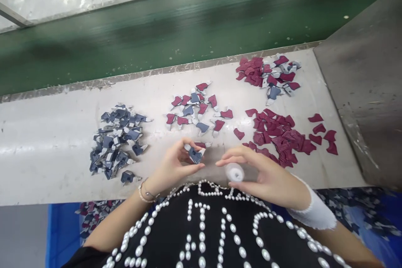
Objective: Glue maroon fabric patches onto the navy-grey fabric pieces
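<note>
My left hand (179, 159) pinches a small blue-grey and white plastic part (195, 155) between thumb and fingers. Just behind it lies a maroon and white piece (201, 145), partly hidden by that hand. My right hand (253, 172) curls around a white, round, translucent bottle (235, 173), seen end-on and slightly blurred. A gap separates the two hands. Beyond them is a loose group of white parts with maroon or blue-grey faces (202, 111). To the right of this group spreads a pile of flat maroon pieces (279, 138).
A heap of blue-grey and white parts (117, 138) sits on the pale worktop (47, 142) at left. Another mixed pile (279, 75) is at the back right. Behind runs a green belt (188, 29); a metal panel (364, 71) stands at right. Blue bins (58, 230) hold parts below.
</note>
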`<state>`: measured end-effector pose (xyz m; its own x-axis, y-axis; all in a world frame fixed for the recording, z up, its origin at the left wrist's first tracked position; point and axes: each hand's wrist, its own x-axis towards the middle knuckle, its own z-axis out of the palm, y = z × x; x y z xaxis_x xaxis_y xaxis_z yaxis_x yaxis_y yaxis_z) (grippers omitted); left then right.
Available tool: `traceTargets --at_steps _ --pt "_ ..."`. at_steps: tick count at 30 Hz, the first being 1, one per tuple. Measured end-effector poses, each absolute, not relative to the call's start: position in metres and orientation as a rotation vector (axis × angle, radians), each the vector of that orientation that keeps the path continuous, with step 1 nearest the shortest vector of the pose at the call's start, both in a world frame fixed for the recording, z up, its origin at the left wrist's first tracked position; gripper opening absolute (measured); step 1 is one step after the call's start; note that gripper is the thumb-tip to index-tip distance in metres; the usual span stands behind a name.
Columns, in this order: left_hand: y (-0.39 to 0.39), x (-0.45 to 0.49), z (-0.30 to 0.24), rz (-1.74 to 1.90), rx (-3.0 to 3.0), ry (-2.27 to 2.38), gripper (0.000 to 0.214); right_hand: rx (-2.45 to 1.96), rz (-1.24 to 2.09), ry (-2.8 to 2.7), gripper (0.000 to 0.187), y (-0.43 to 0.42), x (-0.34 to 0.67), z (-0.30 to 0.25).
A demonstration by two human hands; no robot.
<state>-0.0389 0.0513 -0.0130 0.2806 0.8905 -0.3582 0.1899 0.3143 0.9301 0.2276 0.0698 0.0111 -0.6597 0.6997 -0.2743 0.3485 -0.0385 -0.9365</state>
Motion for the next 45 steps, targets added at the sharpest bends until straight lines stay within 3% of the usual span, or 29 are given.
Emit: traceTargets --at_steps 4,7,9,13,16,19,33,36,45 --pt "0.057 -0.027 -0.032 0.805 1.265 1.278 0.036 -1.135 1.733 -2.084 0.031 0.065 0.212 -0.009" --pt "0.068 -0.027 -0.037 0.919 1.321 1.323 0.037 -1.102 1.653 -2.195 0.039 0.066 0.215 -0.013" --pt "0.073 -0.028 -0.036 0.926 1.371 1.363 0.037 -1.173 1.462 -2.268 0.042 0.072 0.224 -0.013" --pt "0.073 -0.029 -0.031 0.948 1.455 1.435 0.04 -1.558 0.989 -2.201 0.03 0.091 0.24 -0.02" --pt "0.069 -0.028 -0.032 0.944 1.473 1.466 0.042 -1.687 0.867 -2.154 0.02 0.104 0.239 -0.03" --pt "0.068 -0.026 -0.036 0.954 1.449 1.441 0.043 -1.654 0.906 -2.173 0.011 0.108 0.231 -0.036" --pt "0.077 -0.004 -0.029 1.226 1.5 1.231 0.019 -1.187 1.517 -1.901 0.019 0.105 0.196 0.032" --pt "0.077 -0.003 -0.031 1.251 1.491 1.237 0.02 -1.234 1.653 -1.654 0.011 0.105 0.194 0.03" --pt "0.076 -0.005 -0.027 1.297 1.654 1.218 0.028 -1.241 1.739 -1.504 0.019 0.11 0.195 0.025"
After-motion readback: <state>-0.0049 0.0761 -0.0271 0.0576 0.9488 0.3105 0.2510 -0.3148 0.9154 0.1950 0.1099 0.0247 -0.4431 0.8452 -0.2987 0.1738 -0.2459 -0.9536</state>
